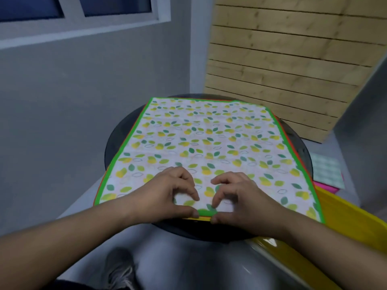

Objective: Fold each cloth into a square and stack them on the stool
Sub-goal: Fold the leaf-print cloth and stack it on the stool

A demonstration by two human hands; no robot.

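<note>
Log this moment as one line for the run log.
cloth: flat on stool | left hand, right hand: pinching near edge | fold: not started

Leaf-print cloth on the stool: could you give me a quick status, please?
Left hand and right hand pinching near hem. Leaf-print cloth spread flat on black stool, unfolded. Nothing in the way.

Left hand (167,193) and right hand (243,197) side by side, forearms converging, fingers curled, thumbs pinching.
</note>
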